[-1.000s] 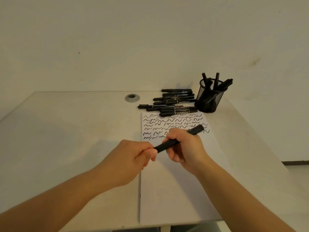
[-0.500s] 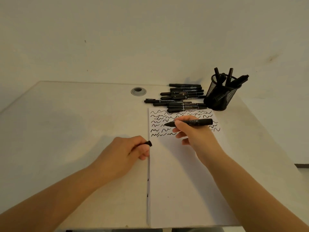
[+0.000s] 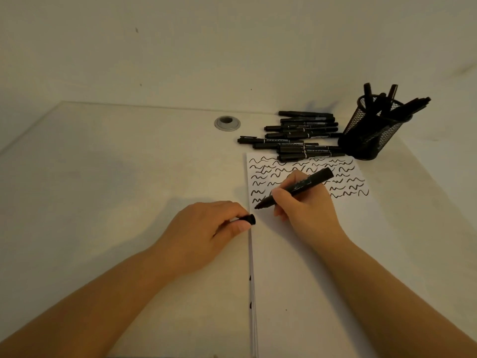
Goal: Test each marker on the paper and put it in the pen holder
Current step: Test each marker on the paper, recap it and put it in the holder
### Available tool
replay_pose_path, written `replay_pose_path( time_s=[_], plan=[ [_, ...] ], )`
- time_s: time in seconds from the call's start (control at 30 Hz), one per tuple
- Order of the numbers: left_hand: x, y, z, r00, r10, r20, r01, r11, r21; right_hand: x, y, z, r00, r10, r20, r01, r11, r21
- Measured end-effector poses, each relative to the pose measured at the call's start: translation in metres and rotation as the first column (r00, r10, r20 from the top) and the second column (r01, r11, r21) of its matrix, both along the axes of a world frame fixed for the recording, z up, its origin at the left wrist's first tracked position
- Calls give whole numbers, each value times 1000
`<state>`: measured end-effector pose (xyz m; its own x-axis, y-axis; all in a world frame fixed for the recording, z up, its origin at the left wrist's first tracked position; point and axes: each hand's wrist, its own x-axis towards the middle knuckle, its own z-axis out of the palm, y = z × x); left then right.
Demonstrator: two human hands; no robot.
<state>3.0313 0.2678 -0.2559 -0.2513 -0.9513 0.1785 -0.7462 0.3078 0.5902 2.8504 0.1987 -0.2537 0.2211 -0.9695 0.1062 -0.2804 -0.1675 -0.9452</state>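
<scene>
My right hand (image 3: 304, 205) grips an uncapped black marker (image 3: 307, 183) like a pen, its tip touching the white paper (image 3: 309, 254) near the paper's left edge, below several rows of black squiggles. My left hand (image 3: 204, 231) rests on the table beside the paper and pinches the marker's black cap (image 3: 248, 219). A pile of several black markers (image 3: 299, 136) lies beyond the paper. The black mesh pen holder (image 3: 371, 130) stands at the right of the pile with several markers sticking out.
The pale table (image 3: 103, 189) has a round metal cable grommet (image 3: 227, 123) near its back edge. A bare wall rises behind. The table's right edge runs close past the pen holder and the paper.
The cap came off the marker and stayed in my left hand. My right hand turned the marker and brought its tip down onto the paper's left side.
</scene>
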Motion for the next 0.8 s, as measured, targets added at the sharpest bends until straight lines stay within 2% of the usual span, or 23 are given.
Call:
replay_pose_path(
  time_s=[0.27,0.37,0.5,0.63,0.73,0.8],
  plan=[
    [2,0,-3,1000,2,-27,-2,1000,19,-3,1,0,994,-80,-79,78,997,-28],
    [1,-1,-4,993,51,-110,-48,998,29,-5,1,-1,985,-161,-55,157,985,-68],
    [-3,-16,0,951,142,-275,-128,989,68,-9,0,4,965,-227,131,233,972,-24],
    [-11,-32,1,958,163,-237,-151,986,66,-12,0,9,944,-149,293,134,989,69],
    [-11,-34,-1,965,145,-218,-139,989,42,-12,0,9,875,-95,474,20,987,160],
    [-9,-32,-1,969,113,-221,-111,994,22,-12,-1,8,856,-81,511,-18,982,186]
  ],
)
